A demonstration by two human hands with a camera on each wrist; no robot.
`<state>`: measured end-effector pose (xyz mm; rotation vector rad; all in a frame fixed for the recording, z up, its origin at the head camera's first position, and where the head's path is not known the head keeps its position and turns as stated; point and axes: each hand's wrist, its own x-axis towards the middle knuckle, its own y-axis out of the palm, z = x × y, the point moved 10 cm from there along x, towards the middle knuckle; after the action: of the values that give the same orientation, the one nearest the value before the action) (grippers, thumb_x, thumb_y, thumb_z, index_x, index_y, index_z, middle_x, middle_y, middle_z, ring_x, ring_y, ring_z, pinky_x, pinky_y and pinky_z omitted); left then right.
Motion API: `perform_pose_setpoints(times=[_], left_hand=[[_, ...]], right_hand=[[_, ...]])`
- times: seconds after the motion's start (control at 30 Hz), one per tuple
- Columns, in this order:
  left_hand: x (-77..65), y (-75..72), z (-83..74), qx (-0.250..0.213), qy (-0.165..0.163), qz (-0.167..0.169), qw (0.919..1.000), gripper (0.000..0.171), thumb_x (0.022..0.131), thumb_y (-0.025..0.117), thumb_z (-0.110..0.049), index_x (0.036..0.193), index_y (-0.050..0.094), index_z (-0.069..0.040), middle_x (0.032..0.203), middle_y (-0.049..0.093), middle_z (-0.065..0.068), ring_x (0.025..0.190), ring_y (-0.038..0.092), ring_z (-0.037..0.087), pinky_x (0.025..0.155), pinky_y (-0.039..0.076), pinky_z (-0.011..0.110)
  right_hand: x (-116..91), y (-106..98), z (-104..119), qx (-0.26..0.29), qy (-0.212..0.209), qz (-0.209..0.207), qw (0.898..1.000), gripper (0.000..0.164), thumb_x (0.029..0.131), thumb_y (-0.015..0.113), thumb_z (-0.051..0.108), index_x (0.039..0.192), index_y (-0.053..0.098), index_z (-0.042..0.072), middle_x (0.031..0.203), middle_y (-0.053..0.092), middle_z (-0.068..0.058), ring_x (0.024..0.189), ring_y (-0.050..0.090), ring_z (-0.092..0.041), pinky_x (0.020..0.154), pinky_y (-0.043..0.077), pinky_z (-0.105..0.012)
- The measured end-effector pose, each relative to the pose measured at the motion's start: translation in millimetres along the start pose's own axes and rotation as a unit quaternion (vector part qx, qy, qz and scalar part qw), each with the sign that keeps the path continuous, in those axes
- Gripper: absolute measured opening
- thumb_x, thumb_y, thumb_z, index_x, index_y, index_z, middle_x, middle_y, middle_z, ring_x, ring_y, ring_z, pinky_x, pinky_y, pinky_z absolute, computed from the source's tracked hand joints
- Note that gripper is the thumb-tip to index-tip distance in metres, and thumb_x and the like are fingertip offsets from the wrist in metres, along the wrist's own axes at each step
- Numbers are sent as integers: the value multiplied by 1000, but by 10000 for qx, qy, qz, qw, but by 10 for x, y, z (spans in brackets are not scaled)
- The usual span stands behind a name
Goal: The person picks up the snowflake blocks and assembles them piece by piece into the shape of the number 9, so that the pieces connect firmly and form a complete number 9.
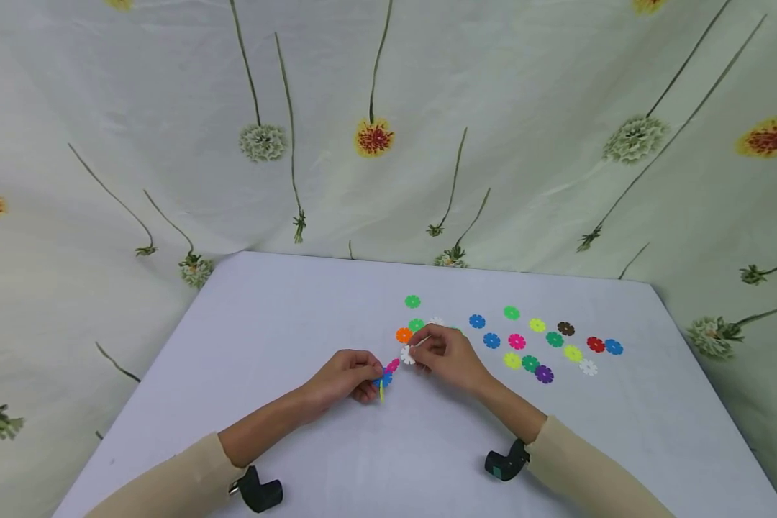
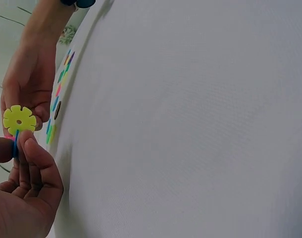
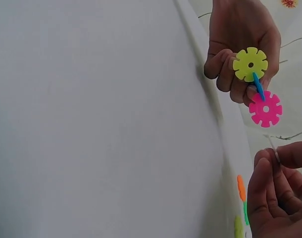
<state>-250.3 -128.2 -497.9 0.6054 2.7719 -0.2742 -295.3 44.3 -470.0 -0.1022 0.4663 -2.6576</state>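
Note:
My left hand pinches a small joined chain of flat plastic notched discs by its blue disc. A yellow disc is slotted onto one side of the blue one, and a pink disc onto the other, as the right wrist view shows. Between the thumb and fingers of my right hand is a white notched disc, seen nearly edge-on in the right wrist view. It overlaps the tip of the pink disc in the head view, while the right wrist view shows a gap between them.
Several loose notched discs lie flat on the white table, beyond and right of my hands. Among them are an orange disc, a purple disc and a brown disc. Behind the table hangs a flowered cloth.

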Motion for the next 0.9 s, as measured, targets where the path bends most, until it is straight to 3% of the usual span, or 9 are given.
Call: perform_pose_setpoints(times=[0.37, 0.63, 0.9], left_hand=[[-7, 54, -56, 142, 61, 29, 9999, 22, 106, 64, -17, 109, 66, 5, 77, 67, -3, 70, 63, 12, 71, 58, 23], [10, 134, -110, 452, 282, -44, 9986, 20, 105, 67, -17, 107, 65, 2, 77, 66, -1, 70, 63, 12, 72, 56, 21], [48, 233, -136, 377, 395, 70, 9985, 19, 105, 67, -17, 107, 66, 2, 80, 70, 0, 72, 68, 11, 75, 61, 23]], right_hand=[[-38, 69, -55, 338, 209, 176, 9991, 17, 101, 72, 16, 114, 72, 5, 92, 78, -21, 77, 73, -26, 75, 61, -25], [-80, 66, -103, 634, 325, 136, 9974, 18, 101, 75, 16, 111, 72, 1, 96, 78, -20, 77, 75, -23, 75, 62, -24], [-89, 5, -86, 718, 140, 133, 9972, 16, 102, 73, 12, 115, 73, 1, 99, 80, -16, 79, 76, -21, 79, 63, -22]])
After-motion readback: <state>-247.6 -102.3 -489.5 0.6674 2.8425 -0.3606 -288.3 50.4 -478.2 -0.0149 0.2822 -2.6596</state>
